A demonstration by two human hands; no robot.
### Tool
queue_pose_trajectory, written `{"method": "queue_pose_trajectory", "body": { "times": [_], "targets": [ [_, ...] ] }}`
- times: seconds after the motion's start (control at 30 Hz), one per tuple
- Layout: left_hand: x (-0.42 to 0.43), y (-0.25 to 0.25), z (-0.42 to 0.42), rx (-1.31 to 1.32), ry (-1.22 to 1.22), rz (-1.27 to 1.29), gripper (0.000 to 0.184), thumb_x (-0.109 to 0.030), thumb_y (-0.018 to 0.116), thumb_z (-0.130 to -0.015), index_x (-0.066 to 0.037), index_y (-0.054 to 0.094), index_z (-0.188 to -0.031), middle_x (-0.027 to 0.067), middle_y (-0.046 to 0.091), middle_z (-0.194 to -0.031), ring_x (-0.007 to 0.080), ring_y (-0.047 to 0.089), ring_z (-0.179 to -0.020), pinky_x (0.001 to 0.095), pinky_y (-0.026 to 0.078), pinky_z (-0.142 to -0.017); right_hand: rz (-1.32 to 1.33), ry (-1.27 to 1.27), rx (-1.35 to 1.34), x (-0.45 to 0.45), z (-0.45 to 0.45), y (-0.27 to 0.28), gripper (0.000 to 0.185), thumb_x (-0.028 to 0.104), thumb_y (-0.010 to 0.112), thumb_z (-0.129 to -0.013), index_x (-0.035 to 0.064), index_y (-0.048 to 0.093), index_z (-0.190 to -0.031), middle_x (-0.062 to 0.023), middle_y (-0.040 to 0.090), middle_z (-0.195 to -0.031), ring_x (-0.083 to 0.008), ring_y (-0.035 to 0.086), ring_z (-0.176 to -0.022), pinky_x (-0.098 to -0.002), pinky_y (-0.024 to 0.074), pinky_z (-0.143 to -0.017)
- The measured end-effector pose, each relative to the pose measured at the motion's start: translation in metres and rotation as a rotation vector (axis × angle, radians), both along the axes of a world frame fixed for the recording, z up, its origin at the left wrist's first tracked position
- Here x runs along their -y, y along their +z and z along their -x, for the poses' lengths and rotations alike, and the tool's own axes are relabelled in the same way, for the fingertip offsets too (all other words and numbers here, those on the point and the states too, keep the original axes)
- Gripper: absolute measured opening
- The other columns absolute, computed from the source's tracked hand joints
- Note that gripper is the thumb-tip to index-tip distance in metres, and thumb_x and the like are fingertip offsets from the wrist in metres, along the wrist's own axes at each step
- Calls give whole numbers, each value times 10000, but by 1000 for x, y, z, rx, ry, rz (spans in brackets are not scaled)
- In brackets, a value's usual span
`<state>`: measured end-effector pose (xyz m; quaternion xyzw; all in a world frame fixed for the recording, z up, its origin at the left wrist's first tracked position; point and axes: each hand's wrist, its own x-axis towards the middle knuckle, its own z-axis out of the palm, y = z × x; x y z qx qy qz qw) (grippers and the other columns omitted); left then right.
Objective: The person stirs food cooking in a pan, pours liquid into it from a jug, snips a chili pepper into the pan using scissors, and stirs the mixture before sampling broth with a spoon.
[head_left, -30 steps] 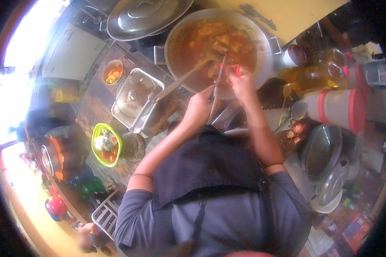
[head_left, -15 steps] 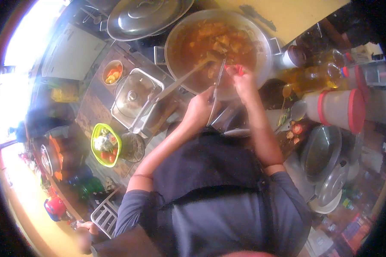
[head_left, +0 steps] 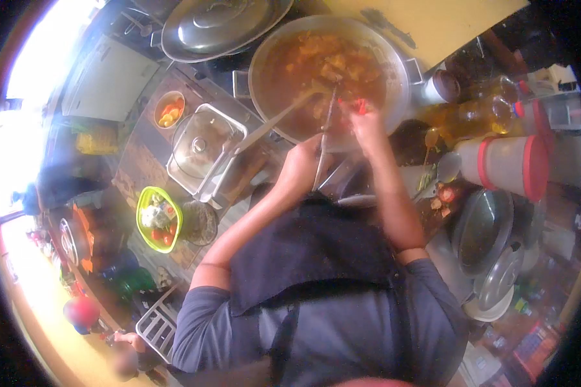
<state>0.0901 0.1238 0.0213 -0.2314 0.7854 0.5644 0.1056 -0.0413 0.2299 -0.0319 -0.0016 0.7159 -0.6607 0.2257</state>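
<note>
A wide metal pot (head_left: 394, 80) holds reddish-orange stew (head_left: 323, 48) with chunks in it. My left hand (head_left: 298, 169) is closed round a long, narrow metal tool (head_left: 328, 119), seen edge-on, its far end over the stew. I cannot make out what kind of tool it is. Beside that end, my right hand (head_left: 369, 126) hovers above the near side of the pot, fingers pinched together. Something red (head_left: 361, 106) shows at its fingertips; whether it is held food is unclear. A long-handled spoon (head_left: 274, 120) rests in the stew and leans over the left rim.
Left of the pot are a lidded rectangular dish (head_left: 197, 145), a bowl of cut vegetables (head_left: 170, 109) and a lime-green basket (head_left: 142, 219). Oil bottles (head_left: 497, 116) and red-lidded containers (head_left: 537, 168) stand to the right. Another person's hand (head_left: 132, 340) appears lower left.
The tool's far end has shifted slightly left, and my right hand has moved slightly. The pot and spoon stay in place.
</note>
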Motion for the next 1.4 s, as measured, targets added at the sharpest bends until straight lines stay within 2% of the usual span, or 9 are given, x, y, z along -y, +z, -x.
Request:
{"method": "queue_pose_trajectory", "body": {
  "times": [0.5, 0.63, 0.83, 0.93, 1.0, 1.1, 1.23, 1.37, 1.4],
  "targets": [
    [0, -8, -2, -74, 38, 15, 364, -146, 569, -750, -49, 593, -1100, 215, 649, -787, 342, 645, -731, 413, 489, -665, -54, 39, -3, 2, -5, 17, 131, 163, 639, -866, 33, 628, -853, -13, 620, -748, -110, 577, -668, -257, 457, -593],
    [-2, -18, -3, -141, 39, 123, 352, -155, 579, -744, -55, 613, -1080, 166, 639, -731, 261, 633, -663, 379, 490, -636, 23, 60, 63, -1, -5, 17, 137, 166, 637, -863, 30, 636, -877, -29, 636, -758, -131, 603, -691, -274, 471, -619],
    [0, -17, -3, -121, 1, 185, 348, -141, 584, -741, -74, 632, -1079, 150, 626, -678, 230, 626, -622, 364, 493, -616, -254, 143, -161, -3, 2, -6, 205, 199, 650, -847, 13, 637, -932, -79, 655, -768, -164, 618, -699, -315, 480, -634],
    [3, -13, -4, -45, -15, 59, 343, -111, 575, -739, -76, 640, -1074, 161, 636, -681, 235, 636, -624, 359, 496, -601, -288, 101, -324, -6, 0, -6, 187, 224, 630, -871, 40, 614, -841, -8, 588, -683, -107, 539, -610, -258, 427, -564],
    [5, -14, -5, -9, -18, -48, 342, -95, 569, -737, -74, 642, -1071, 157, 637, -677, 224, 636, -618, 349, 498, -588, -251, 62, -216, -17, -7, 16, 277, 241, 666, -828, -5, 633, -950, -154, 670, -836, -260, 637, -749, -352, 490, -693],
    [9, -20, -9, -428, -187, 242, 303, -79, 565, -732, -55, 666, -1017, 121, 664, -786, 175, 636, -626, 317, 503, -571, -601, 4, -441, -65, -8, 41, 273, 224, 663, -825, 7, 635, -986, -164, 673, -879, -273, 649, -807, -358, 493, -722],
    [12, -5, -2, 180, 70, -187, 167, -81, 666, -633, -85, 720, -790, 133, 627, -1111, 242, 670, -714, 312, 540, -645, -775, -32, -335, -137, 1, 11, 256, 231, 626, -839, 33, 644, -1001, -147, 674, -911, -308, 644, -848, -389, 486, -753],
    [15, -40, -10, -519, -421, 442, 427, -163, 581, -701, -37, 621, -1107, 123, 630, -731, 160, 591, -637, 303, 476, -600, -1058, 40, -310, -171, -8, 3, 262, 254, 632, -826, 45, 651, -983, -147, 672, -911, -314, 637, -846, -401, 478, -747],
    [11, -32, -9, -369, -322, 310, 421, -164, 585, -698, -41, 625, -1098, 129, 632, -739, 163, 594, -649, 303, 477, -609, -1031, 17, -303, -179, -7, -7, 261, 256, 635, -825, 45, 651, -977, -150, 671, -911, -311, 637, -849, -398, 478, -744]
  ]
}}
